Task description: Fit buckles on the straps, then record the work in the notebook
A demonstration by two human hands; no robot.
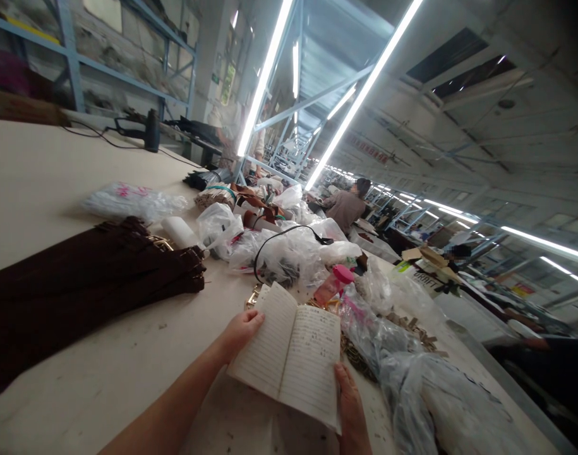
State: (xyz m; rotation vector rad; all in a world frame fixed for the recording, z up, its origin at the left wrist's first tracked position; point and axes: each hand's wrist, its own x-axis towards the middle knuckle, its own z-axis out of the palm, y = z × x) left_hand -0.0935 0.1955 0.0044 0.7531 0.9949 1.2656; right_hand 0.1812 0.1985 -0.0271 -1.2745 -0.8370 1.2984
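Note:
An open notebook (264,344) with ruled pages is held up over the table, tilted toward me. Handwriting covers the upper part of its right page; the left page looks unwritten. My left hand (245,328) grips the left edge, thumb on the page and the other fingers hidden behind. At the lower right edge, my right hand (350,395) is closed on the notebook, its fingers partly behind the page. Just beyond the notebook lie gold-coloured metal pieces (251,297) and a pink-lidded container (333,284).
A bundle of dark brown strips (80,278) lies on the pale table (175,347) at left. Filled clear plastic bags (289,253) heap across the middle and right. A black hand-held tool (151,131) with a cord stands at the far left. Co-workers (346,208) are farther back.

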